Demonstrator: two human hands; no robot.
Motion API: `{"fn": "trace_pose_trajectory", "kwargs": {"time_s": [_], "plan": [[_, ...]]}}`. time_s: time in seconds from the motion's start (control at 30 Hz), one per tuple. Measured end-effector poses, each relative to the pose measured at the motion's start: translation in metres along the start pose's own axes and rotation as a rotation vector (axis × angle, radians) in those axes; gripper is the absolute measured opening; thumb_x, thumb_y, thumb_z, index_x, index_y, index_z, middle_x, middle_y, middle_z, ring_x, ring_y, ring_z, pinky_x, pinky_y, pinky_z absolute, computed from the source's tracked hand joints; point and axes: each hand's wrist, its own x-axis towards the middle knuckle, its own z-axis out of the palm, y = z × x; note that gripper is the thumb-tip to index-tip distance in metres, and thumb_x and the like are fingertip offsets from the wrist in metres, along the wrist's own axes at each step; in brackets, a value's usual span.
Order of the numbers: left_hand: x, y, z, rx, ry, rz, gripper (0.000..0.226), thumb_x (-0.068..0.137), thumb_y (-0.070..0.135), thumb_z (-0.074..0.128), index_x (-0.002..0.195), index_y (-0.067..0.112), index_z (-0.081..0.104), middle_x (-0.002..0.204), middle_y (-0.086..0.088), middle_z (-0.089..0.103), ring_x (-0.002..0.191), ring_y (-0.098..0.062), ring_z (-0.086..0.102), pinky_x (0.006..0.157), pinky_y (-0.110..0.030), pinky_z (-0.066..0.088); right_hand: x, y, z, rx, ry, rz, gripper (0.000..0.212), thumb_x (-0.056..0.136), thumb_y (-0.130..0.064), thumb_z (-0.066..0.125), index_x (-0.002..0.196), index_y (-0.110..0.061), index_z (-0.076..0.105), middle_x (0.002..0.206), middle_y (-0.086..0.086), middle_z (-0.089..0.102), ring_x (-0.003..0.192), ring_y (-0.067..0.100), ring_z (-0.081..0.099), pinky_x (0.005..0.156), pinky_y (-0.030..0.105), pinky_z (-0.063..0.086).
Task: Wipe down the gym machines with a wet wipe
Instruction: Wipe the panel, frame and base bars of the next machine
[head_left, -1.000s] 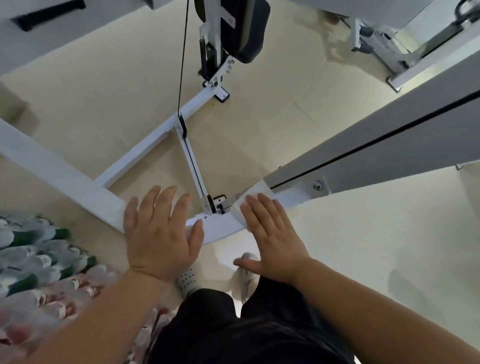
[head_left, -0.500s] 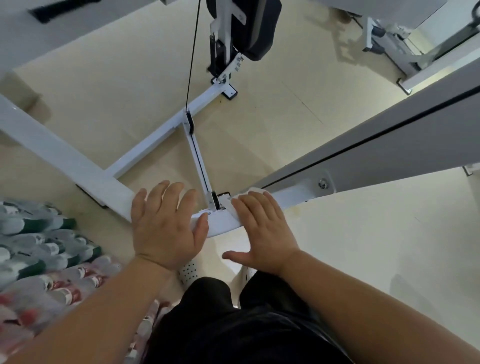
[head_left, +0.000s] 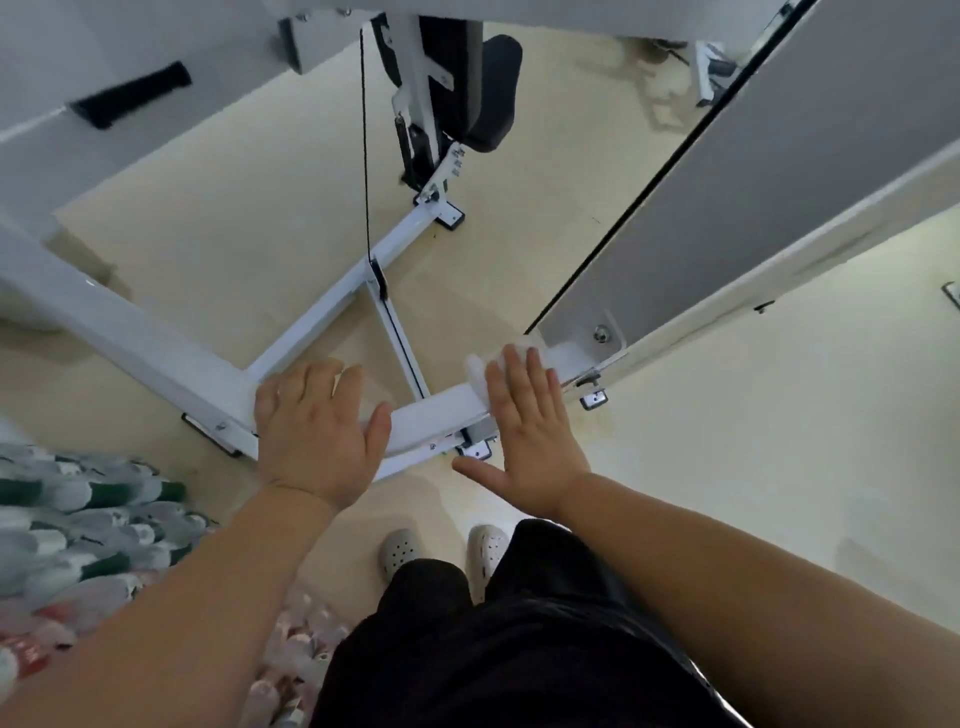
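A white gym machine frame bar (head_left: 439, 415) runs across the middle of the view, low by the floor. My right hand (head_left: 530, 426) lies flat on the bar's right part, fingers straight, pressing a white wet wipe (head_left: 485, 366) against it; the wipe shows past my fingertips. Beside it my left hand (head_left: 317, 431) rests flat on the bar's left part with its fingers spread and nothing in it. A black cable (head_left: 366, 156) rises from the frame's cross member.
A grey panel (head_left: 727, 228) slants up on the right, bolted near my right hand. A black padded seat (head_left: 467, 88) stands at the back. Packs of plastic bottles (head_left: 78, 545) fill the lower left. My feet in perforated clogs (head_left: 400, 551) stand on the beige floor.
My right hand has slid the wipe to the right along the bar, away from the left hand. The left hand has stayed on the bar. The camera has pulled back and tilted.
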Motion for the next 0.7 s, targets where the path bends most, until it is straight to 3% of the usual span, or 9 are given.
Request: {"fn": "trace_pose_trajectory", "kwargs": {"time_s": [0.2,0.3,0.37,0.47,0.7], "plan": [[0.002,0.007,-0.006,0.006,-0.080,-0.017,0.057,0.094,0.045,0.029,0.120,0.007,0.062,0.121,-0.015,0.061,0.116,-0.038,0.050,0.100,-0.053,0.037,0.012,-0.015,0.010,0.382,0.173,0.314,0.103,0.090,-0.079,0.006,0.158,-0.006,-0.019,0.162,0.014,-0.036,0.145,0.026,-0.042,0.122,0.041,-0.020],[0.001,0.023,-0.009,-0.099,-0.051,0.062,0.050,0.096,0.036,0.033,0.124,0.007,0.062,0.121,-0.017,0.063,0.112,-0.039,0.055,0.098,-0.052,0.044,0.014,-0.018,0.017,0.473,0.242,0.336,0.096,0.096,-0.071,0.016,0.157,-0.005,-0.018,0.162,0.015,-0.035,0.147,0.026,-0.039,0.124,0.042,-0.017],[0.001,0.045,-0.009,-0.144,-0.126,0.058,0.052,0.098,0.040,0.029,0.134,0.014,0.057,0.129,-0.011,0.062,0.118,-0.035,0.054,0.100,-0.050,0.043,0.005,-0.021,0.026,0.541,0.283,0.295,0.094,0.098,-0.068,0.023,0.154,-0.006,-0.019,0.161,0.014,-0.035,0.148,0.027,-0.036,0.125,0.043,-0.013],[0.003,0.062,-0.007,-0.041,-0.260,0.004,0.067,0.094,0.056,0.012,0.145,0.030,0.046,0.149,0.001,0.050,0.137,-0.026,0.042,0.110,-0.052,0.033,-0.003,-0.032,0.033,0.741,0.277,0.275,0.095,0.098,-0.068,0.028,0.151,-0.009,-0.024,0.159,0.009,-0.040,0.147,0.025,-0.039,0.126,0.043,-0.011],[0.009,0.051,-0.008,-0.075,-0.438,-0.041,0.078,0.087,0.068,0.001,0.154,0.041,0.030,0.164,0.009,0.026,0.150,-0.013,0.018,0.122,-0.048,0.014,0.034,-0.034,-0.007,1.192,0.440,0.591,0.099,0.101,-0.059,0.042,0.157,-0.007,-0.021,0.157,0.000,-0.045,0.148,0.021,-0.037,0.125,0.039,-0.012]]}}
